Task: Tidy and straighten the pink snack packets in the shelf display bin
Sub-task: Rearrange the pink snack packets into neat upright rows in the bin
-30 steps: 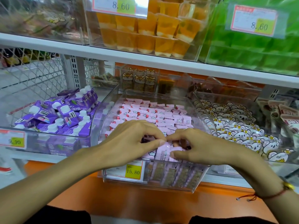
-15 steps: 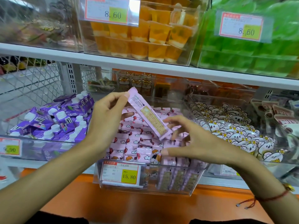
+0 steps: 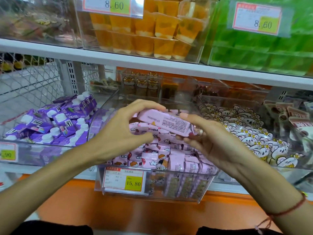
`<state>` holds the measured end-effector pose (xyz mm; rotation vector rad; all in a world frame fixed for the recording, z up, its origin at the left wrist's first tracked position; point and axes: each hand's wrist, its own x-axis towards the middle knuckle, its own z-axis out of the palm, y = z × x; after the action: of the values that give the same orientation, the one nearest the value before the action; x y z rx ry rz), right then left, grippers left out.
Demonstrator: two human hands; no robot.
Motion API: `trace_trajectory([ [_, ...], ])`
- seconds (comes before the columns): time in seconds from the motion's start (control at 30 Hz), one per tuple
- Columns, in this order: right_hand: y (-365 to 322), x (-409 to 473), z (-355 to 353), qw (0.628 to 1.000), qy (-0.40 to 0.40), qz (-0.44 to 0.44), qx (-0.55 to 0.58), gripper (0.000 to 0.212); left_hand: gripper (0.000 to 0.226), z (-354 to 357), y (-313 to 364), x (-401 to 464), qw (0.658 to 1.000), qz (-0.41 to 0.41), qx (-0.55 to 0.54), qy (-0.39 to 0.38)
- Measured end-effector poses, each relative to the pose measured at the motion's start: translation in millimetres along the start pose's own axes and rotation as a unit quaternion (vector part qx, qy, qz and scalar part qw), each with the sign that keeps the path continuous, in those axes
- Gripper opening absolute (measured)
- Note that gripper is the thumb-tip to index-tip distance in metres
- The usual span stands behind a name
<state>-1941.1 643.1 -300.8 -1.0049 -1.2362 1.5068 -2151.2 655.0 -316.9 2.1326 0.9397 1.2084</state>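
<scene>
A clear plastic display bin (image 3: 183,194) on the middle shelf holds several pink snack packets (image 3: 162,155), some lying flat, some standing at the front. One long pink packet (image 3: 166,122) is held above the pile, printed back side up. My left hand (image 3: 122,133) pinches its left end between thumb and fingers. My right hand (image 3: 208,139) grips its right end, fingers curled over the top and thumb under it.
To the left stands a bin of purple drink cartons (image 3: 55,122), to the right a bin of white cartoon packets (image 3: 250,141). A price label (image 3: 124,180) reading 15.80 fronts the pink bin. The upper shelf (image 3: 152,65) carries orange jelly cups (image 3: 152,31) and green packs (image 3: 264,48).
Both hands lifted one long packet out of the pile. It has turned from slanting in the left hand to lying nearly level, now held at both ends.
</scene>
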Motion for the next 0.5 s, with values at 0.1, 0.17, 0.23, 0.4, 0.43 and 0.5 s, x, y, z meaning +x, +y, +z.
trace_trajectory([
  [0.1,-4,-1,0,0.998,-0.023,0.014,0.05,0.046,0.033,0,4,2,0.997,-0.04,-0.057,0.027],
  [0.17,-7,1,-2,0.999,-0.023,0.0,0.046,0.063,0.033,2,6,4,0.983,-0.113,-0.14,0.021],
  [0.23,-5,3,-1,0.999,-0.013,-0.031,0.015,0.062,0.032,5,7,5,0.973,-0.159,-0.168,0.009],
  [0.4,6,2,2,0.983,-0.002,-0.139,-0.12,0.047,0.029,8,5,5,0.967,-0.172,-0.186,-0.011],
  [0.43,8,3,3,0.979,0.009,-0.153,-0.132,0.052,0.029,9,4,4,0.97,-0.164,-0.18,-0.014],
  [0.5,9,2,5,0.972,0.032,-0.185,-0.139,0.054,0.029,11,2,4,0.974,-0.145,-0.171,-0.017],
])
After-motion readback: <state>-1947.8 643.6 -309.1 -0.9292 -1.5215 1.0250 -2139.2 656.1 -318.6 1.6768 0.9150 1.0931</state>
